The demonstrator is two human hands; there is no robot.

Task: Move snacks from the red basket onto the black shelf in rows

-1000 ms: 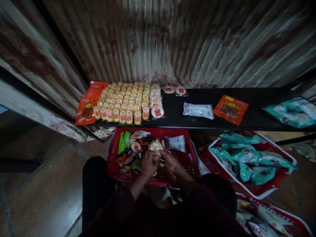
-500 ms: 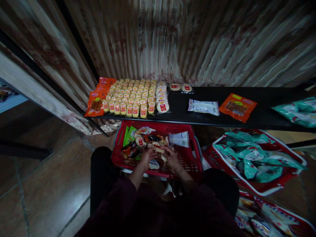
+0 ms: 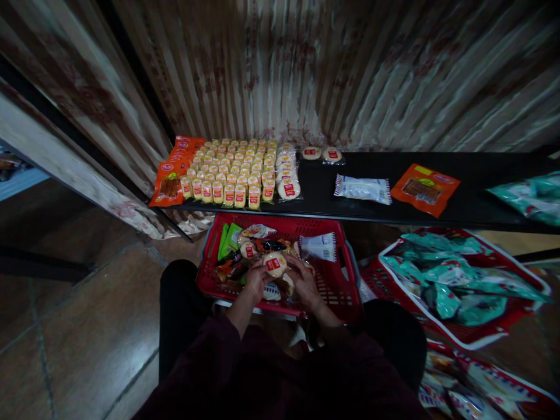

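Observation:
Between my hands, over the red basket (image 3: 341, 280), is a round cream-coloured packet (image 3: 275, 265) with a red label facing up. My left hand (image 3: 257, 281) grips its left side, and my right hand (image 3: 304, 283) holds its right edge. Beneath them the basket holds green packets (image 3: 231, 242), a white-and-blue packet (image 3: 318, 247), another round packet (image 3: 248, 250) and several dark wrapped items. On the black shelf (image 3: 315, 195) stand rows of small yellow packets (image 3: 230, 172), with a column of round packets (image 3: 289, 188) on their right.
Two round packets (image 3: 311, 153) lie at the shelf's back. Further right are a white packet (image 3: 363, 189), an orange packet (image 3: 425, 189) and a teal bag (image 3: 531, 195). A second basket (image 3: 522, 321) holds teal bags; a third, lower right, holds white packets (image 3: 470, 402). Orange packets (image 3: 170, 178) lie at the left.
The round packet between my hands has tilted from edge-on to label up, and sits slightly further left. The view has shifted a little.

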